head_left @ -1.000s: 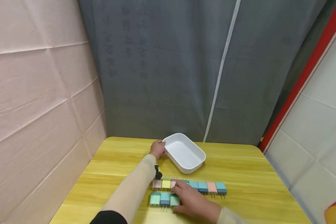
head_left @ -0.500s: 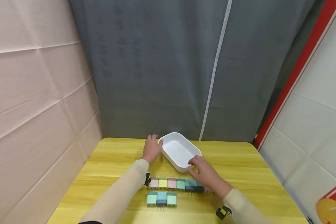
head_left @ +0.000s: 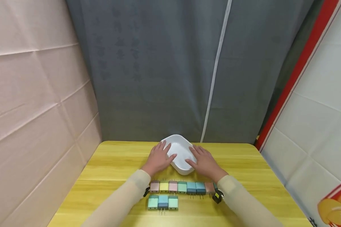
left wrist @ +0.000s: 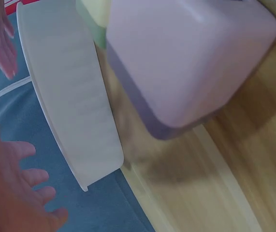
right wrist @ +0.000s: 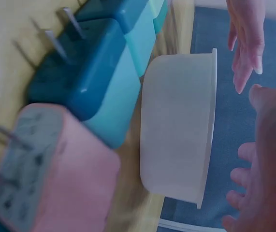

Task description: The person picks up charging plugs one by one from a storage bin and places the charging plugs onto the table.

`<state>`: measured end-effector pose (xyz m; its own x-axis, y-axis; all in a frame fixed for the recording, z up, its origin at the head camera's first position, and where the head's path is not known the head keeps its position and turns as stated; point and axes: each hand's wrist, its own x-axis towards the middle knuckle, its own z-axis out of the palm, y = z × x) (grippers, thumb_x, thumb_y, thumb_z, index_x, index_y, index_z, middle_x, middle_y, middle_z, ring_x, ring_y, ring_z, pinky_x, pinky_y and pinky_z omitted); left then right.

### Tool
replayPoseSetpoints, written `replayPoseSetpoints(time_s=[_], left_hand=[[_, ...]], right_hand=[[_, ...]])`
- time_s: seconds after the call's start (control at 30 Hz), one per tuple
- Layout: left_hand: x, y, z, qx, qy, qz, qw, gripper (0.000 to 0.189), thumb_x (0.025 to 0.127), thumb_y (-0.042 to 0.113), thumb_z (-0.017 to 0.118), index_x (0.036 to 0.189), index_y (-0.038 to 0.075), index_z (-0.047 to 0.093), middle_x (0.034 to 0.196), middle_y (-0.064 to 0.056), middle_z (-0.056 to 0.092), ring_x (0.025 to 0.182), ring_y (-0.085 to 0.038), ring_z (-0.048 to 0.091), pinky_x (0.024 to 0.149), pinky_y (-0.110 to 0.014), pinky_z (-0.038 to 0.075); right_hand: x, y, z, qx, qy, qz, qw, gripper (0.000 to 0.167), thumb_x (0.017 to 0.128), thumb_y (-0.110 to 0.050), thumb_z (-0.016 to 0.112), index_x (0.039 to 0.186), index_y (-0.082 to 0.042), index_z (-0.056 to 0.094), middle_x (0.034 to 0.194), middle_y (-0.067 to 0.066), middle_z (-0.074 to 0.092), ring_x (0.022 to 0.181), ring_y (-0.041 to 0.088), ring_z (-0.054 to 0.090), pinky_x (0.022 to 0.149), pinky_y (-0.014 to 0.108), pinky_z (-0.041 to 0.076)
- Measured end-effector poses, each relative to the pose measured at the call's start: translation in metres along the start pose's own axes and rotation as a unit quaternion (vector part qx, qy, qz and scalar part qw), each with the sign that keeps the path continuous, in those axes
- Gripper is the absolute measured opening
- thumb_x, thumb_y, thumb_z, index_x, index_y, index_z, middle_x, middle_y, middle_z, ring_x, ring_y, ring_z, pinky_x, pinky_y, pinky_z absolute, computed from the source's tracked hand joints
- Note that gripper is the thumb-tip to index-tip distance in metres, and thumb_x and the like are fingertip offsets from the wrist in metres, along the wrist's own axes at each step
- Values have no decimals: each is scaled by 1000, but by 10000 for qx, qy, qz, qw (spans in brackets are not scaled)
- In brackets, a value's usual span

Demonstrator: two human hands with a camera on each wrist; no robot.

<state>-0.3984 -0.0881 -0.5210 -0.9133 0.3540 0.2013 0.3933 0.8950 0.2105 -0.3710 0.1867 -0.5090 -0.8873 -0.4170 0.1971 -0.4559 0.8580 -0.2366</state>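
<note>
A white rectangular plastic tub (head_left: 183,171) stands at the back middle of the table. Over its left side hovers my left hand (head_left: 157,159), palm down with fingers spread. My right hand (head_left: 205,162) is over its right side, likewise spread. Both wrist views show the tub's side wall (left wrist: 70,92) apart from the fingers, and neither hand holds anything. In front of the tub runs a row of several two-tone charger plugs, among them a yellow one (head_left: 164,187) and a pink one (right wrist: 75,169). My right wrist partly covers the row's right end.
Nearer me lies a shorter row of three plugs: a green one (head_left: 152,202), a blue one (head_left: 163,201) with prongs toward me, and another green one (head_left: 173,202). The wooden table (head_left: 108,176) ends at a grey curtain (head_left: 147,94).
My right hand has left the plugs and moved forward to the tub. The left hand has released the tub's rim and now spreads above it. The plug rows appear unchanged.
</note>
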Motion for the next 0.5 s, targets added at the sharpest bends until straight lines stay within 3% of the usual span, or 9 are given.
replayPoseSetpoints(time_s=[0.2,0.5], left_hand=[[-1,1,1,211,-4,149,9997,83,112,71,34,172,13,41,180,-19,27,166,-43,24,132,-69,25],[2,2,6,230,-211,65,9995,86,111,75,29,175,17,35,182,-18,21,167,-43,19,133,-70,18]], right_hand=[[17,-2,7,35,-218,181,9996,85,111,-68,46,175,-13,33,181,18,25,165,47,23,132,71,21],[30,6,21,-12,-284,126,9995,91,108,-76,39,175,-13,34,181,16,24,166,46,21,130,76,19]])
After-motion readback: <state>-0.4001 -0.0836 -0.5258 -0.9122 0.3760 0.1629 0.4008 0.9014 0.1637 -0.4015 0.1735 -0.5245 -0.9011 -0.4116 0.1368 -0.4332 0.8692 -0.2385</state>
